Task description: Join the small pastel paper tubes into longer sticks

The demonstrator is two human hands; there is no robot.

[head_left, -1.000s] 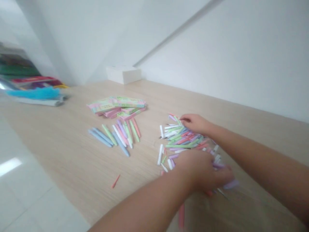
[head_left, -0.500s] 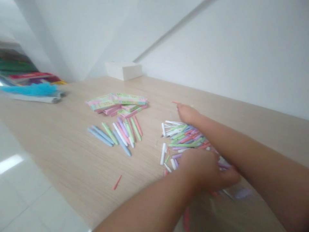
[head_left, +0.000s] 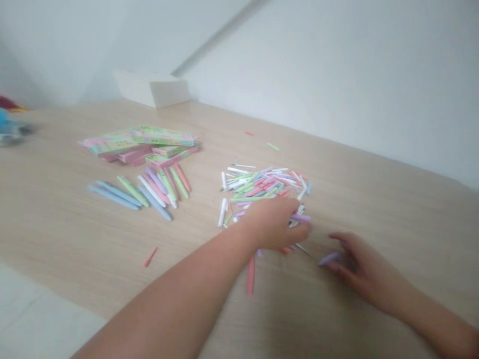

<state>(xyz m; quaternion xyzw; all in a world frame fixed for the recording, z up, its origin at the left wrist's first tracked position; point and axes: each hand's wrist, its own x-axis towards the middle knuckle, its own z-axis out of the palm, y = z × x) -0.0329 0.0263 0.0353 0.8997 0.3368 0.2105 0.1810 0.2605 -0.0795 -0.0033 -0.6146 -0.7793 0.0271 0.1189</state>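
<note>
Reaching over loose pastel stick pile (head_left: 262, 187) on wooden tabletop (head_left: 374, 209). Left hand (head_left: 275, 224) curled palm-down at pile's near edge, fingers hidden, grip cannot tell; pink stick (head_left: 250, 275) just below. Right hand (head_left: 364, 269) well right of pile, fingers spread, lilac stick (head_left: 329, 258) just beside fingertips. Tidier stick group (head_left: 145, 192) and stacked printed packets (head_left: 138, 144) to left.
</note>
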